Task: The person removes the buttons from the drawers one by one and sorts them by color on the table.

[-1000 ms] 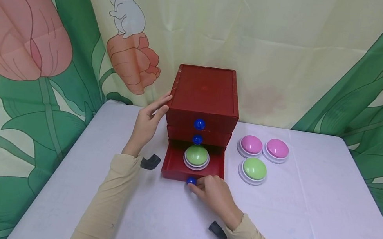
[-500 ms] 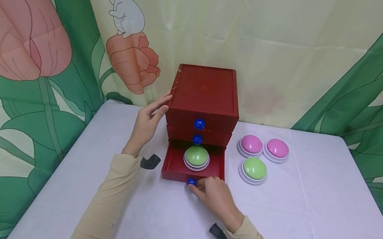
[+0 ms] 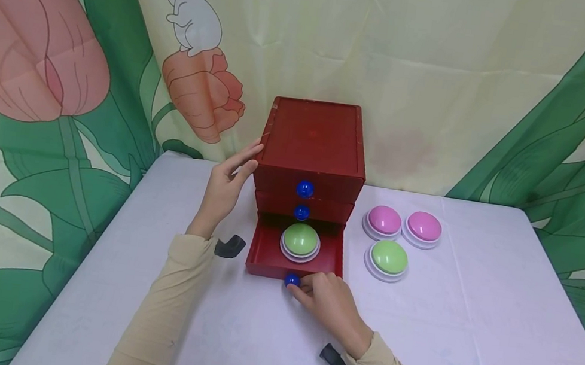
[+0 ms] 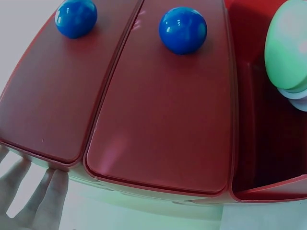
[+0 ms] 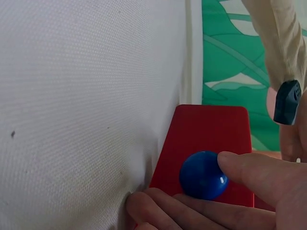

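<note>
A dark red drawer cabinet (image 3: 313,136) stands near the back of the table. Its bottom drawer (image 3: 266,268) is pulled out, while the upper two are closed. Inside the bottom drawer sits a green domed push button (image 3: 300,240) on a white base. My right hand (image 3: 331,307) pinches the blue knob (image 5: 204,175) of that drawer between thumb and fingers. Against the cabinet's left side rests my left hand (image 3: 223,193), fingers extended; the left wrist view shows its fingertips (image 4: 55,189) touching the cabinet's side.
Right of the cabinet are two pink domed buttons (image 3: 384,221) side by side, with another green domed button (image 3: 389,258) in front of them. A white cloth (image 3: 443,332) covers the table. Behind hangs a printed curtain (image 3: 433,90).
The bottom drawer has slid out very slightly toward me, along with the green button inside and my right hand on the knob. My left hand stays put against the cabinet.
</note>
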Demonstrator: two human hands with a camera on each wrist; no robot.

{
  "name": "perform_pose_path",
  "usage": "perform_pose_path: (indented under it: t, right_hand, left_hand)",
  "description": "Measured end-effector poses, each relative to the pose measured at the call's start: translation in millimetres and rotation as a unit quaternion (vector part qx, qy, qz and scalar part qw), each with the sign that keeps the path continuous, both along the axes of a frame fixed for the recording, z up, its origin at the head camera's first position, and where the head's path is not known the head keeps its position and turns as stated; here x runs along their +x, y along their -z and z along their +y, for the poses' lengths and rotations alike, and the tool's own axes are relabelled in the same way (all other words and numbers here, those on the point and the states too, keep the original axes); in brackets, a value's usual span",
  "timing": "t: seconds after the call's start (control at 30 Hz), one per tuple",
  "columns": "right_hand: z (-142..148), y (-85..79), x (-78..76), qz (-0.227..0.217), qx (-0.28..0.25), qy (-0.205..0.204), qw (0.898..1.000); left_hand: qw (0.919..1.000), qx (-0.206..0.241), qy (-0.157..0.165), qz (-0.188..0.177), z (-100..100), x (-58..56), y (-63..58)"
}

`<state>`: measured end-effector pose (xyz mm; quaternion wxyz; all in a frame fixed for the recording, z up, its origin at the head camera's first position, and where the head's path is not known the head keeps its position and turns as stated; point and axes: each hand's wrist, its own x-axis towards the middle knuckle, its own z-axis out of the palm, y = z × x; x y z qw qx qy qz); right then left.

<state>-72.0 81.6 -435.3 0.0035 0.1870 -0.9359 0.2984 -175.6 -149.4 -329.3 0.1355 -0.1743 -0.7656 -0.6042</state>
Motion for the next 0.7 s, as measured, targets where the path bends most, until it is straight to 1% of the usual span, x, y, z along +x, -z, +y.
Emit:
perform_pose_path:
  t: [0.13,0.3,0.43,0.7]
  right_hand:
    - [0.5,-1.0,0.3,0.001,-0.004,-0.001,1.0]
    - [2.6,-4.8,-0.1,-0.01,-0.012,0.0,1.0]
    - [4.1,-9.2,-0.3,-0.009,-0.022,0.001,1.0]
    - [5.6,-21.4,1.4,-0.02,-0.02,0.002,1.0]
  left_hand:
    - [1.0,0.001,0.001,0.0,0.1,-0.1,-0.1]
    - [1.0,0.004,0.003,-0.001,0.0,-0.7,0.2]
    - [1.0,0.005,0.004,-0.001,-0.1,-1.4,1.0]
    - [1.0,0.005,0.005,0.001,-0.1,-1.3,1.5]
